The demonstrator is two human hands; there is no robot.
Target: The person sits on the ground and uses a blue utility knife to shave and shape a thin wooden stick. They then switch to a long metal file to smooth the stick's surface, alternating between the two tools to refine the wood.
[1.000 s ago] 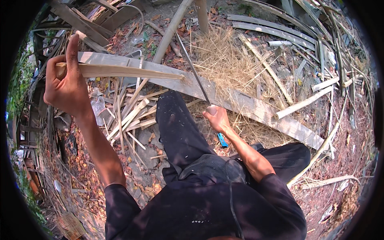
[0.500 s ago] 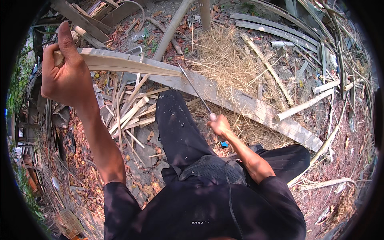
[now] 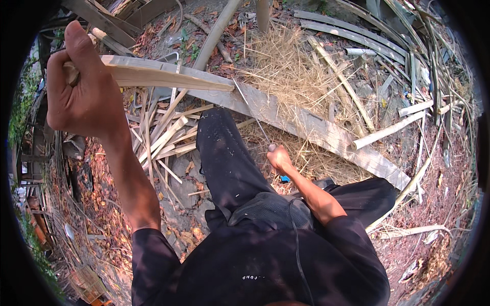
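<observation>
My left hand (image 3: 84,89), raised at the upper left, is closed round one end of a pale wooden strip (image 3: 168,79). The strip reaches right and narrows to a tip above a long grey plank (image 3: 326,136) that slants across the ground. In front of my bent legs, my right hand (image 3: 279,159) is wrapped round the handle of a knife. Its long thin blade (image 3: 254,112) points up and left, with its far end beside the strip's tip. Whether blade and strip touch, I cannot tell.
Split pale sticks (image 3: 168,138) lie heaped left of my leg. Dry shavings (image 3: 286,76) cover the ground beyond the plank. A thick pole (image 3: 217,35) leans at the back, and long slats (image 3: 352,34) and a pale stick (image 3: 388,131) lie to the right.
My left hand has shifted slightly up and left and looks larger, with the strip moving along. The knife hand has moved only a little; both grips stay closed.
</observation>
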